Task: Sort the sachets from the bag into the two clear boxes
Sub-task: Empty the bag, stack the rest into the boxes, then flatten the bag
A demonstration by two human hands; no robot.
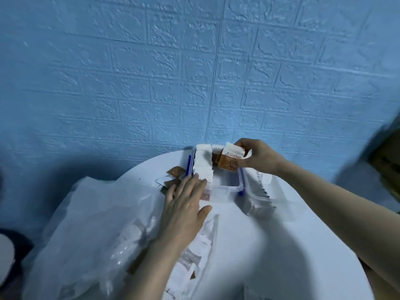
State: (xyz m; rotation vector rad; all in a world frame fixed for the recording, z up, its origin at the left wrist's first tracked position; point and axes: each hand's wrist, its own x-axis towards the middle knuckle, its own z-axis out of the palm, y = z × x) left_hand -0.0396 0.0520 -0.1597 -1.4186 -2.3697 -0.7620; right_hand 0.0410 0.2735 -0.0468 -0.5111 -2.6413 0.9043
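The right hand pinched a sachet, brown below and white above, between thumb and fingers, holding it over the far right corner of the clear box with blue clips. The left hand lay flat with fingers straight and relaxed, grasping nothing, its fingertips touching the near end of a row of white sachets standing on edge along the box's left side. A few brown sachets stood at the far end of the box, just behind the held one. Just right of this box sat a second clear box, filled with a row of pale sachets. Loose brown and white sachets lay on the worktop left of the box, near the left fingertips. A clear plastic bag with more sachets spread under the left forearm. A blue embossed wall rose behind.
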